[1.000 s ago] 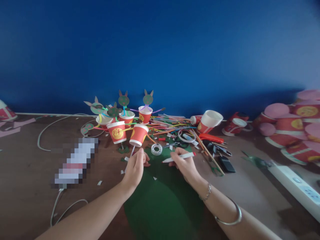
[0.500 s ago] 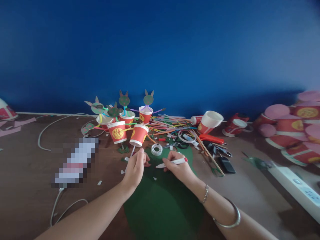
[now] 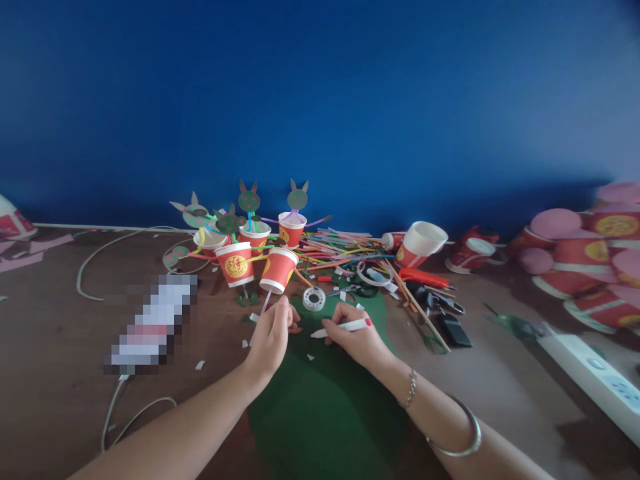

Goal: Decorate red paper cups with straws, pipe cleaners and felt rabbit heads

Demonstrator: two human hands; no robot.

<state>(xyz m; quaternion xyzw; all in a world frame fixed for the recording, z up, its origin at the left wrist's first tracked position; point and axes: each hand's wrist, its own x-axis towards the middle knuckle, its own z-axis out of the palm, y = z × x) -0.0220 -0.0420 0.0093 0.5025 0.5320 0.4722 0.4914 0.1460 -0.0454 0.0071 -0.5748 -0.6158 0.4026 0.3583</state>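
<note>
My right hand (image 3: 356, 337) grips a white marker with a red end (image 3: 356, 325), its tip pointing left over the dark green paper (image 3: 330, 400). Facing it, my left hand (image 3: 273, 337) is closed, fingers curled and thumb on top; what it holds, if anything, is hidden. Just beyond my left hand, a red paper cup (image 3: 279, 270) is tilted, with a pale strip running down from it towards the hand. A roll of white tape (image 3: 314, 299) lies between and beyond the hands.
Several red cups with animal-head figures (image 3: 249, 200) stand at the back. Coloured sticks (image 3: 345, 247), scissors (image 3: 367, 291), an orange tool (image 3: 425, 277) and keys (image 3: 450, 303) lie behind. A blurred-out phone (image 3: 153, 323) is left, a power strip (image 3: 590, 367) right, pink-and-red cups (image 3: 580, 253) far right.
The marker and the fingers of my right hand have shifted very slightly left. My left hand stays in place.
</note>
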